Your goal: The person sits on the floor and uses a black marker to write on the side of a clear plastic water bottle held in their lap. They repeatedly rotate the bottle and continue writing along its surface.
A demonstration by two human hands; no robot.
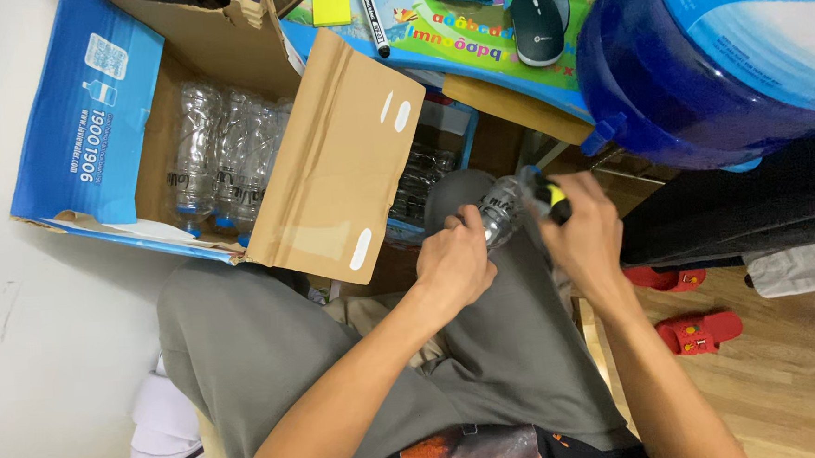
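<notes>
At the centre of the frame, the left hand (453,264) curls around a clear crumpled plastic bottle (502,211), forearm rising from below. The right hand (586,234), wrist bent inward, grips a black-and-yellow tool (551,198) against the bottle's upper end.

The person's two forearms are bare from elbow to wrist, with no sleeve, watch, band or ring to be seen on either. The left hand (453,266) and right hand (586,234) are both ungloved. Below the fingers (461,224), the legs are covered in plain grey-olive trousers (275,357) of a soft, matte cloth, with loose creases running across the thighs and no visible pockets or seams. Further below the fingers, at the waist, shows the hem of a black shirt (475,453) bearing a printed picture in orange, rust and pale tones; its details are too small to tell.
</notes>
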